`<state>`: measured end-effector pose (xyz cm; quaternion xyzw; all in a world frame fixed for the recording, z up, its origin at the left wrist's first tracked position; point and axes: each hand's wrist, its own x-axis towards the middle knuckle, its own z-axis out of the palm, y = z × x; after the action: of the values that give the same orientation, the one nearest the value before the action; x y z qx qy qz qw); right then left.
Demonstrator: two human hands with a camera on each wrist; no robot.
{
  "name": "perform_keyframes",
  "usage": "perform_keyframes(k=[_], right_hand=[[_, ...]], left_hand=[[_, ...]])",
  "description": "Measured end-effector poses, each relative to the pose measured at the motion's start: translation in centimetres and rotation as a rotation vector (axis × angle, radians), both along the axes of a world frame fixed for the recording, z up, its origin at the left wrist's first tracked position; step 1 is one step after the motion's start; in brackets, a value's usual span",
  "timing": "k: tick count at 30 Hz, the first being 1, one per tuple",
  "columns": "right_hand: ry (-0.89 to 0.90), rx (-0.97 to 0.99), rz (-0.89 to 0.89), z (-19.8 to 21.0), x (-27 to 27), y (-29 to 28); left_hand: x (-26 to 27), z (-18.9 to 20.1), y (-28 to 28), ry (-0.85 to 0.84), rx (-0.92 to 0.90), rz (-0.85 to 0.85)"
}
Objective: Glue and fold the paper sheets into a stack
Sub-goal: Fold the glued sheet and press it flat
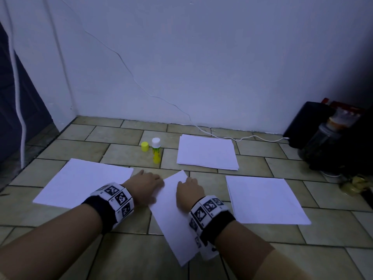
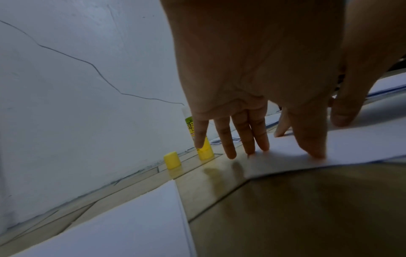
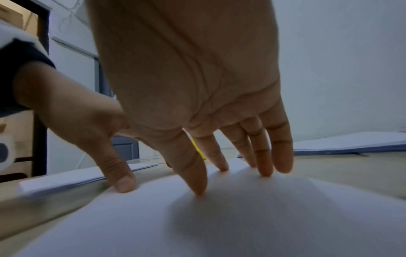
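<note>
Lying slantwise on the tiled floor point(image 1: 125, 251) between the two forearms, the folded sheet point(image 1: 173, 217) is pinned flat by both hands. The left hand point(image 1: 145, 184) presses its left edge with straight, spread fingers point(image 2: 228, 139), and the right hand point(image 1: 188, 190) rests fingertips point(image 3: 197, 180) on its far part; neither grips anything. Flattening the fold so the glue takes seems the likely purpose.

A pile of paper point(image 1: 80, 182) lies to the left, another point(image 1: 264, 199) to the right, and a third point(image 1: 205, 152) farther off on the right (which one is the finished stack I cannot tell). The glue stick point(image 1: 156, 151) stands upright at the far side, its yellow cap point(image 1: 145, 146) off and just beside it, probably ready for the next sheet.

Only the head view shows the whole layout. The wrist views show the fingertips actually touching paper, and the right one shows the sheet bulging slightly near the camera.
</note>
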<state>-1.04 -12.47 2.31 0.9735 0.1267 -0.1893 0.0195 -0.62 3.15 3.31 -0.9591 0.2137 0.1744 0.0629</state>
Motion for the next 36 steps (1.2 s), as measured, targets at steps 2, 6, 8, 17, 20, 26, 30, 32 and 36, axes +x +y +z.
perform_keyframes(k=[2,6,8,17,20,26,30,32,36], right_hand=[[0.019,0.014,-0.036,-0.6,-0.4,1.4],[0.024,0.062,-0.067,-1.0,-1.0,3.4],[0.04,0.09,-0.03,-0.8,-0.9,3.6],[0.232,0.157,0.206,-0.7,0.5,3.8],[0.239,0.178,0.198,-0.3,1.4,2.0],[0.217,0.198,-0.046,-0.3,2.8,-5.6],[0.198,0.143,-0.1,-0.6,3.0,-8.1],[0.194,0.134,-0.104,-0.6,3.0,-7.8],[0.107,0.147,-0.207,-0.3,3.2,-6.7]], left_hand=[[-0.3,0.3,0.1,-0.013,0.006,0.004],[-0.6,0.4,0.4,0.042,-0.003,0.046],[-0.7,0.2,0.5,0.061,-0.036,0.084],[-1.1,-1.5,1.2,0.221,0.023,0.179],[-1.0,-1.6,1.2,0.223,0.028,0.183],[-0.9,-2.5,1.4,0.214,0.072,0.176],[-0.8,-2.3,1.3,0.204,0.089,0.167],[-0.9,-2.2,1.3,0.195,0.104,0.162],[-1.1,-1.3,1.4,0.188,0.097,0.142]])
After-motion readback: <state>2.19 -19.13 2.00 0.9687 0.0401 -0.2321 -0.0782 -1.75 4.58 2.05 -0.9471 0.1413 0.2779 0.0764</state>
